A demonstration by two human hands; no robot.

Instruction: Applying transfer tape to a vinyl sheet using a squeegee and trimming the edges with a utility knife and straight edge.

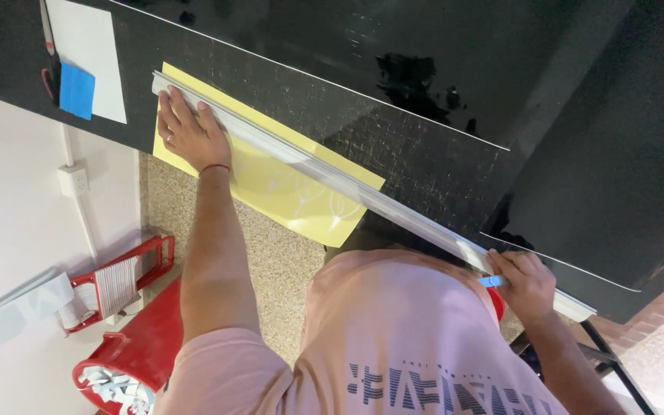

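A: Where are the hands?

B: Well apart. The left hand [186, 131] lies flat, fingers spread, pressing the far end of a long metal straightedge [332, 180] onto a yellow sheet [286, 192]. The right hand [528, 280] sits at about four o'clock from it, closed around a small blue-handled knife [492, 281] at the near end of the straightedge.

A: Why held that way?

B: My guess: the flat palm pins the straightedge so it can't slide, and the knife rides against its edge. The blade itself is hidden behind the fingers, so I can't tell whether it touches the sheet.

A: And the sheet?

B: It lies on the black bench [424, 161], overhanging the bench edge toward six o'clock, with the straightedge crossing it diagonally from ten o'clock to four o'clock.

A: Counts?

B: One straightedge, one yellow sheet, one knife. At ten o'clock from the left hand, one white sheet [86, 46] with one blue card [77, 91] on top. A glossy black panel [424, 61] covers the bench at twelve to two o'clock.

A: Further out?

B: On the floor at seven o'clock, one red bin [136, 350] and one red-framed holder [121, 280] with pale striped material; one wall socket [73, 180] at nine o'clock
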